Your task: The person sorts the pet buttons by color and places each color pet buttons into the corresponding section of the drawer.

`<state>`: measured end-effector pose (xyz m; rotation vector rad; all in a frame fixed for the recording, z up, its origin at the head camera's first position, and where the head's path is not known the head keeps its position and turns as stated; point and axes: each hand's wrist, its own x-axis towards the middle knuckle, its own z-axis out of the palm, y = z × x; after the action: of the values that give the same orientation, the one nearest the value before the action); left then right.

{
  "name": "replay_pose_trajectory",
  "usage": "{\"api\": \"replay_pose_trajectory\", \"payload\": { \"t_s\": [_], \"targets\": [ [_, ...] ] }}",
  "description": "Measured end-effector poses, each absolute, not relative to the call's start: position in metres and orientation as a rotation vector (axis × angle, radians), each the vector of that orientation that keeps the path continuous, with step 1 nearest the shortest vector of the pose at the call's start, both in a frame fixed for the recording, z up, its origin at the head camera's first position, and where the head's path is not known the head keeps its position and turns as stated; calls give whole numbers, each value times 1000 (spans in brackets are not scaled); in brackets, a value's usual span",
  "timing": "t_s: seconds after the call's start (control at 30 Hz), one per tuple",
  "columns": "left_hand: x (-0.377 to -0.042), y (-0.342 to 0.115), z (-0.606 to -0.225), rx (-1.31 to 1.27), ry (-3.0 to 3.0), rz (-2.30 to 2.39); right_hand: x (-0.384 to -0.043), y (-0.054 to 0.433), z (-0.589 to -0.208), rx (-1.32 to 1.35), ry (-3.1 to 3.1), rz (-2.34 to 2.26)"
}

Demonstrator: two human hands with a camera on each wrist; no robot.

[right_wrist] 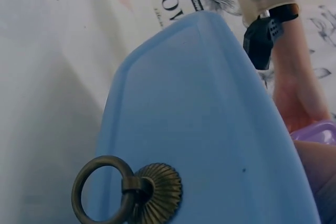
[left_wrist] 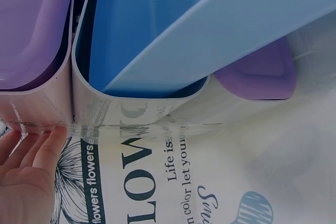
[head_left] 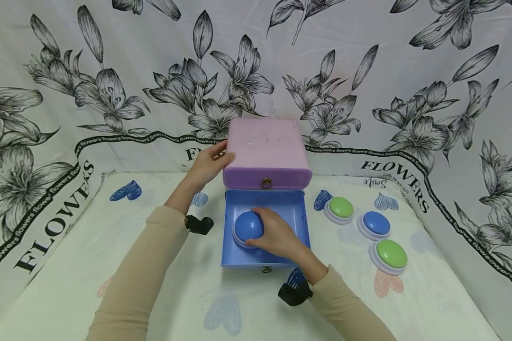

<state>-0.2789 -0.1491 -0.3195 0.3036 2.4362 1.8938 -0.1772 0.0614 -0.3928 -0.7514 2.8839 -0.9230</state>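
A small two-tier drawer box (head_left: 264, 142) has a pink body and a purple upper drawer front (head_left: 243, 179) with a ring pull. Its lower blue drawer (head_left: 292, 208) is pulled out toward me. Inside that drawer, my right hand (head_left: 277, 234) grips a round push button (head_left: 248, 226) with a blue dome and white base, fingers and thumb around its right side. My left hand (head_left: 209, 166) rests against the box's left side; in the left wrist view the fingers (left_wrist: 50, 153) lie nearly straight along the pink wall. The drawer's front (right_wrist: 178, 103) hides the right hand in the right wrist view.
To the right of the box lie a green push button (head_left: 341, 207), a blue push button (head_left: 376, 223) and another green push button (head_left: 391, 254). A brass ring pull (right_wrist: 105, 187) juts from the blue drawer's front. A flower-printed cloth (head_left: 162, 61) rises behind the box.
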Motion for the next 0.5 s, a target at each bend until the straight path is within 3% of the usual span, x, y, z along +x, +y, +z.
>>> {"api": "replay_pose_trajectory", "payload": {
  "t_s": [0.5],
  "targets": [
    [-281, -149, -322, 296, 2487, 1864, -179, 62, -401, -754, 2863, -914]
  ]
}}
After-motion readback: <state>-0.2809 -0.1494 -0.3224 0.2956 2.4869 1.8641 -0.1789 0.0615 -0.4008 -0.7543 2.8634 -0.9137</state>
